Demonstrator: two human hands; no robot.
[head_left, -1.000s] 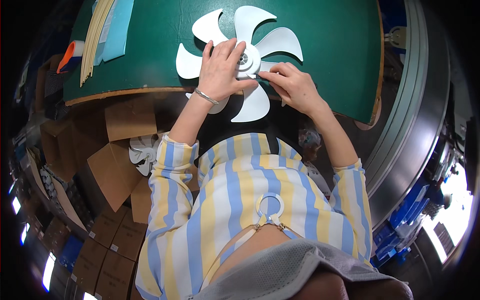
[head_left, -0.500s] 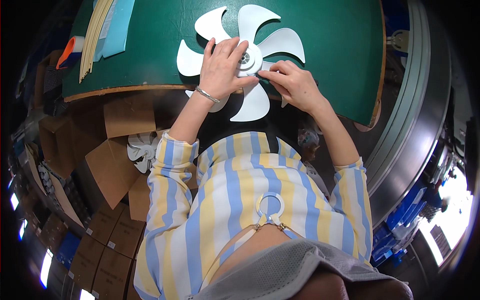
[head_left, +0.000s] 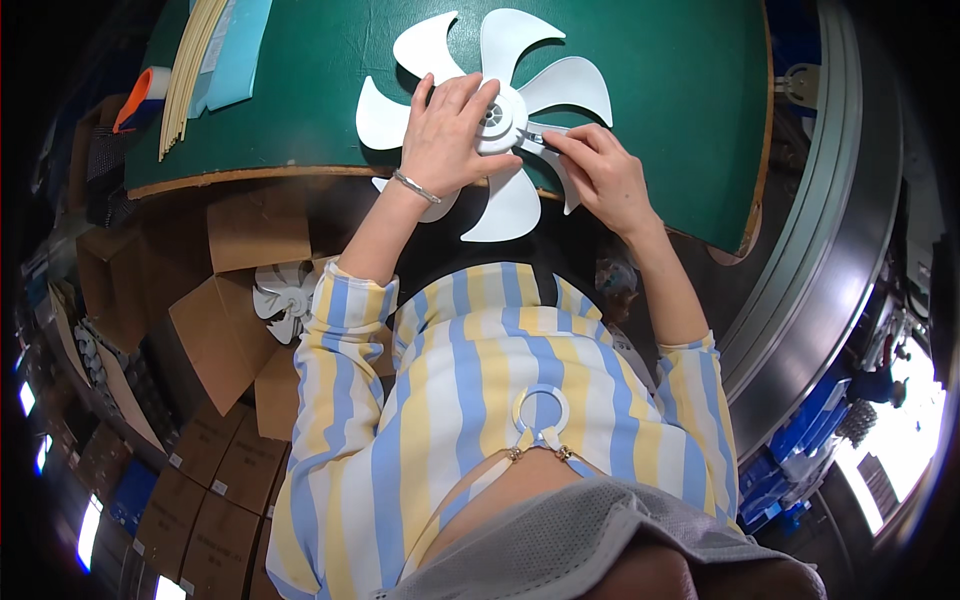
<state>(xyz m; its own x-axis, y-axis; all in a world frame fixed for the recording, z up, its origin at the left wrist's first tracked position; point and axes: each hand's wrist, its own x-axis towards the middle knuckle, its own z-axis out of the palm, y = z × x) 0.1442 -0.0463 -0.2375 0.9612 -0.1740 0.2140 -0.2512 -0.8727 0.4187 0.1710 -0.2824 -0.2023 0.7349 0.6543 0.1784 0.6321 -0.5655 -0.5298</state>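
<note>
White plastic fan blade (head_left: 500, 110) lies flat on the green surface (head_left: 660, 60), at its near edge, with two lower blades hanging past the rim toward the person. Left hand (head_left: 450, 140) lies spread over the hub's left side, fingers (head_left: 470, 95) wide and pressing down on the blade, a thin bracelet (head_left: 415, 186) at the wrist. Right hand (head_left: 600, 175) sits just right of the hub, its fingers pinched narrow on a small dark tool (head_left: 533, 138) whose tip touches the hub. At the far left of the surface lie a bundle of pale strips (head_left: 185, 70), a light blue sheet (head_left: 235, 50) and an orange-handled item (head_left: 133, 95), well apart from the hands. Below the edge, open cardboard boxes (head_left: 215, 320) crowd the floor, one holding another white fan blade (head_left: 285, 295). A curved metal rail (head_left: 830, 230) runs along the right. Compared with a second ago, the fan blade is turned slightly and the left hand has slid a little leftward off the hub, while the right hand stays at its rim.
</note>
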